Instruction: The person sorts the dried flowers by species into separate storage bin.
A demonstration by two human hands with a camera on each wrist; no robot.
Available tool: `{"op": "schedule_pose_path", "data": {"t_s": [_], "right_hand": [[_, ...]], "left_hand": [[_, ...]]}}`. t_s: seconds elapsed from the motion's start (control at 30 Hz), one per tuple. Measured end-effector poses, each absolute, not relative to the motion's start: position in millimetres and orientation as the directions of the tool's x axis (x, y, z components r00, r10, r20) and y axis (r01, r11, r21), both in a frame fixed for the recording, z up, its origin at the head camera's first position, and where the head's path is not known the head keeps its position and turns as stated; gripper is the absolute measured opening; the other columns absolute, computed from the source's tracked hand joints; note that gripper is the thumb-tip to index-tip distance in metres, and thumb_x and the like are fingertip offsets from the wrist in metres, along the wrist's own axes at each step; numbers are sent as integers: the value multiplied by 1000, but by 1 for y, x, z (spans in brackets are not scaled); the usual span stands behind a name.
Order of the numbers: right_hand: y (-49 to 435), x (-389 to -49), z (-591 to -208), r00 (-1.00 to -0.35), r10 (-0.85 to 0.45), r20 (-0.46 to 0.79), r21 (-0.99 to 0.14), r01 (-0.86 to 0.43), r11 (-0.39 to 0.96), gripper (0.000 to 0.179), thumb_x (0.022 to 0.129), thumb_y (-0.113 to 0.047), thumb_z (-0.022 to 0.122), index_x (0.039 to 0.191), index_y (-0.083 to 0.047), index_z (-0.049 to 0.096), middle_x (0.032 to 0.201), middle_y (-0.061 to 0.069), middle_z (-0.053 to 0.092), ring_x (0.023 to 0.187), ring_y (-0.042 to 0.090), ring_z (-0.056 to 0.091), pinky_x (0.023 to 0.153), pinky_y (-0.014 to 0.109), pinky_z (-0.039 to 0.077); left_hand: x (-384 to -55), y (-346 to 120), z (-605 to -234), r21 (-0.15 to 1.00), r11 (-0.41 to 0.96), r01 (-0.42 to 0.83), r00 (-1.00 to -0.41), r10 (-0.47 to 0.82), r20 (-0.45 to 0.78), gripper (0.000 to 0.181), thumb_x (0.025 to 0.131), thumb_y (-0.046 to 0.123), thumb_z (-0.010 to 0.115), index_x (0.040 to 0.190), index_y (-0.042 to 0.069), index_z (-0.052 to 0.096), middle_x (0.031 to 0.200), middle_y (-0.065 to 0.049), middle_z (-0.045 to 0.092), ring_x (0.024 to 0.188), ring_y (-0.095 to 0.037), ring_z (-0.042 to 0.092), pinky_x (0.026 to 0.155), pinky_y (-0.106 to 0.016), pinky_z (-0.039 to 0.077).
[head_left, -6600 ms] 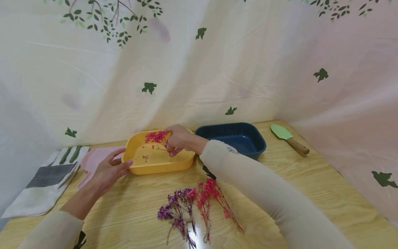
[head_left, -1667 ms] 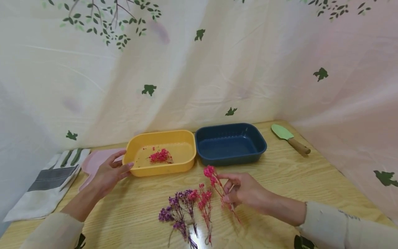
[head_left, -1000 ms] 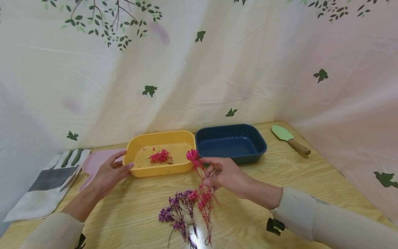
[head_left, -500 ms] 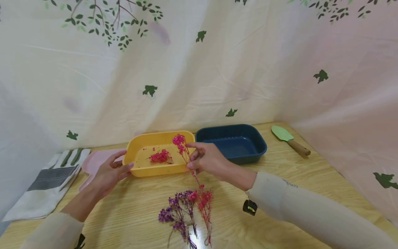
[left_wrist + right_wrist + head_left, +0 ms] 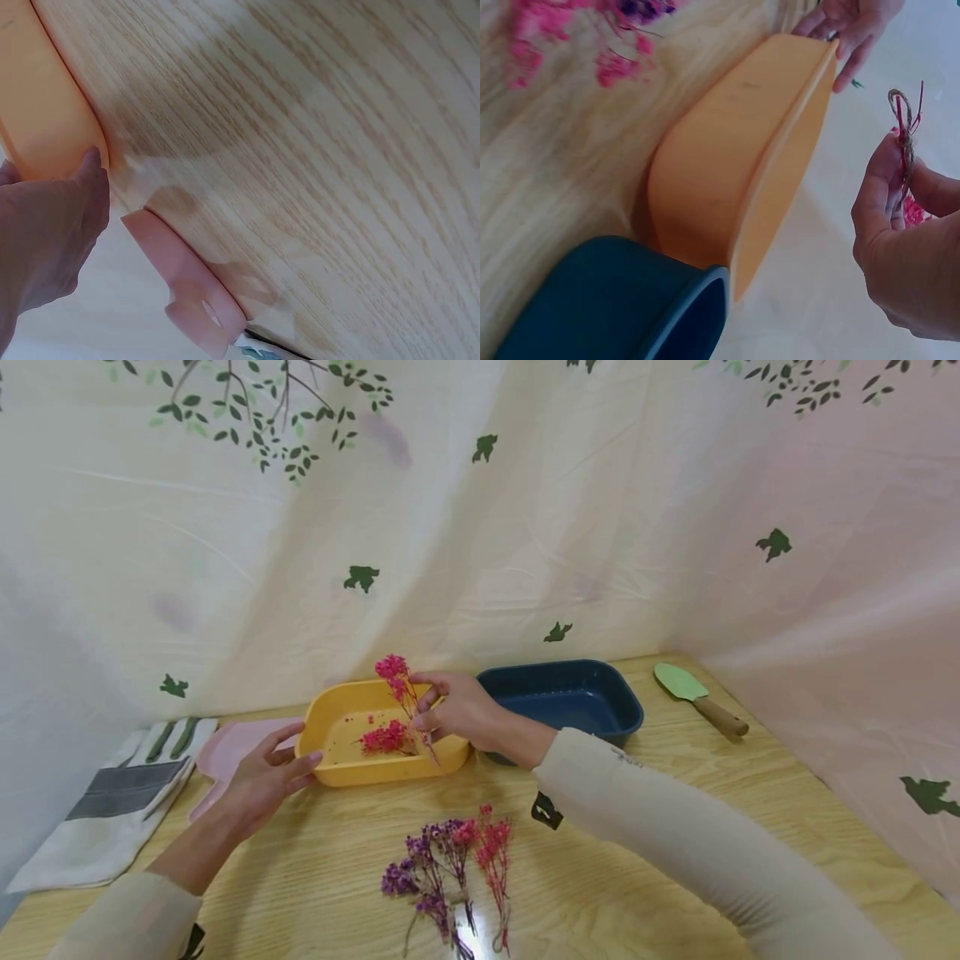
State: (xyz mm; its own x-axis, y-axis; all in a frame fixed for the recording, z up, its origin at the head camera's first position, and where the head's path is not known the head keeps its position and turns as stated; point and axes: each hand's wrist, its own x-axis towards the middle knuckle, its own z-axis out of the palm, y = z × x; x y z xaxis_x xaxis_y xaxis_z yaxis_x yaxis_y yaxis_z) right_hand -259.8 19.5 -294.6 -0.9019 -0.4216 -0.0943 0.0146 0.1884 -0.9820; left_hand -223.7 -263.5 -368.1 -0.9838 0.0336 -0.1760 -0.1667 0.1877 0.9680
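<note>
My right hand pinches the stems of a small bunch of pink dried flowers, held upright over the yellow basin. In the right wrist view, a twine tie wraps those stems at the fingertips. Another pink dried bunch lies inside the basin among loose petals. My left hand grips the basin's left end, thumb on the near side and fingers at the rim. Nearer to me on the table lie purple dried flowers and a further pink bunch.
A dark blue basin stands close beside the yellow one on the right. Farther right is a green trowel with a wooden handle. Left of the yellow basin are a pink flat item and white-and-grey gloves. A printed curtain hangs behind.
My right hand has picked up a pink bunch from the table and carried it left and back over the yellow basin. Earlier it laid a bunch there. My left hand has stayed put.
</note>
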Motion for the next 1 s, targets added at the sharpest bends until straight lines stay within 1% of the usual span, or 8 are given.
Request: {"op": "schedule_pose_path", "data": {"t_s": [0.27, 0.47, 0.57, 0.73, 0.8, 0.87, 0.93, 1.0], "right_hand": [[-2, -280, -289, -902, -413, -125, -974, 33, 223, 65, 84, 9, 67, 143, -7, 45, 85, 9, 56, 83, 30, 64, 65, 34, 61], [-9, -292, -296, -918, -355, -179, -950, 68, 303, 64, 84, 9, 67, 142, -8, 46, 83, 11, 60, 87, 34, 65, 63, 34, 61], [-10, -296, -303, -924, -336, -182, -924, 44, 381, 62, 85, 9, 65, 142, -7, 47, 77, 10, 62, 79, 30, 66, 61, 33, 61], [-8, -301, -315, -920, -376, -111, -820, -129, 558, 58, 88, -4, 69, 141, -6, 47, 64, 5, 55, 61, 25, 61, 62, 32, 60], [-6, -302, -316, -916, -392, -79, -775, -191, 602, 57, 88, -13, 70, 140, -4, 48, 73, 5, 60, 66, 27, 63, 64, 33, 59], [-3, -301, -316, -914, -400, -64, -750, -220, 623, 54, 90, -19, 69, 138, -2, 50, 89, 9, 66, 74, 29, 66, 65, 32, 58], [0, -300, -314, -912, -406, -51, -754, -231, 614, 52, 91, -20, 68, 136, 0, 52, 110, 13, 66, 81, 30, 68, 66, 30, 58], [5, -298, -311, -909, -415, -39, -768, -239, 595, 48, 92, -20, 67, 133, 0, 55, 121, 16, 63, 82, 29, 68, 67, 29, 58]], "left_hand": [[-222, -264, -367, 968, 186, -170, -984, 28, -179, 83, 93, 19, 64, 154, 7, 10, 148, -34, 24, 105, -13, 58, 96, -36, 47], [-221, -264, -366, 965, 193, -178, -982, 28, -187, 83, 93, 19, 64, 154, 7, 10, 148, -34, 23, 111, -19, 56, 97, -36, 46], [-221, -264, -365, 961, 207, -183, -981, 25, -192, 83, 93, 20, 65, 155, 9, 10, 149, -33, 23, 116, -25, 53, 97, -35, 47], [-223, -264, -365, 963, 204, -176, -982, 31, -185, 84, 93, 21, 65, 155, 8, 10, 149, -33, 23, 117, -25, 53, 97, -35, 47], [-223, -264, -365, 964, 202, -174, -982, 35, -185, 84, 92, 21, 65, 154, 8, 10, 149, -34, 23, 116, -23, 53, 97, -36, 47], [-223, -263, -365, 964, 200, -174, -982, 36, -185, 84, 93, 20, 65, 154, 8, 10, 149, -34, 23, 115, -23, 53, 97, -36, 47], [-223, -262, -365, 963, 205, -175, -982, 33, -186, 83, 93, 20, 65, 155, 8, 10, 149, -34, 23, 116, -24, 53, 96, -36, 47], [-223, -262, -366, 963, 204, -175, -982, 32, -185, 83, 93, 19, 64, 155, 8, 10, 149, -34, 22, 118, -27, 52, 97, -36, 46]]}}
